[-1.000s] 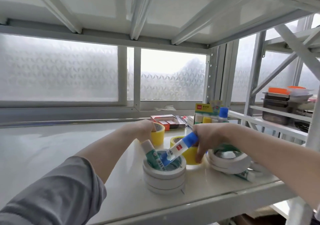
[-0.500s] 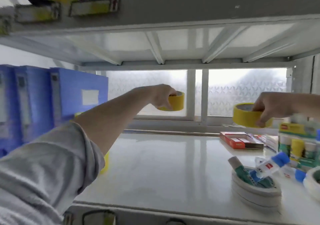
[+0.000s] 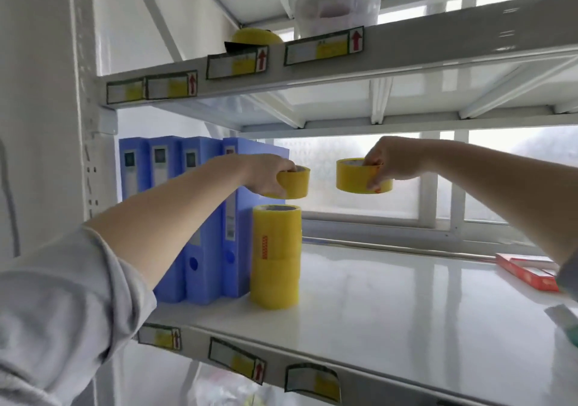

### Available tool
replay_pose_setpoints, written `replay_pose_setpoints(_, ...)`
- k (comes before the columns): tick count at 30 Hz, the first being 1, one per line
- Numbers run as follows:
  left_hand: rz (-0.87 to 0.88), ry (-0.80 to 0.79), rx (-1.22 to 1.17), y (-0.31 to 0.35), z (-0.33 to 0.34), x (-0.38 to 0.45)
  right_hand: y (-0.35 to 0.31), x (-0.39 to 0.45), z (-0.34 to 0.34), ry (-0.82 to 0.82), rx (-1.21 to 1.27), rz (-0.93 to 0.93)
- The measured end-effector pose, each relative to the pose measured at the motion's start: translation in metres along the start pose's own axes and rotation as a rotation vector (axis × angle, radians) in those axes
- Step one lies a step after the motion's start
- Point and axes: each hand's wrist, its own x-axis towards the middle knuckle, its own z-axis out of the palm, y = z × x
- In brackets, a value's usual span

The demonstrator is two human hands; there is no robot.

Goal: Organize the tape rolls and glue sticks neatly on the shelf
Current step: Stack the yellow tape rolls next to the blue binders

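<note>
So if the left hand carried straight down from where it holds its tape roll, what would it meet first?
Probably the stack of yellow tape rolls beside the blue binders: the left hand holds its roll just above it, though depth alignment is uncertain.

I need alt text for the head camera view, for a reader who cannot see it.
Two hands each hold a yellow tape roll in the air above a white shelf: the left hand holds its roll over a stack of yellow tape rolls that stands beside blue binders, and the right hand holds another roll further right.
</note>
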Motion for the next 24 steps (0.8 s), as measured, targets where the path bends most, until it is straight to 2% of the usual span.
replay_pose_setpoints(10, 0.017, -0.04, -0.022, -0.03, 0.023, 0.011, -0.034, 0.046, 0.013, 0.044, -0.006, -0.049)
replay_pose_setpoints(24, 0.03, -0.046, -0.058, -0.032, 0.028, 0.02, -0.04, 0.053, 0.015, 0.032, -0.053, -0.053)
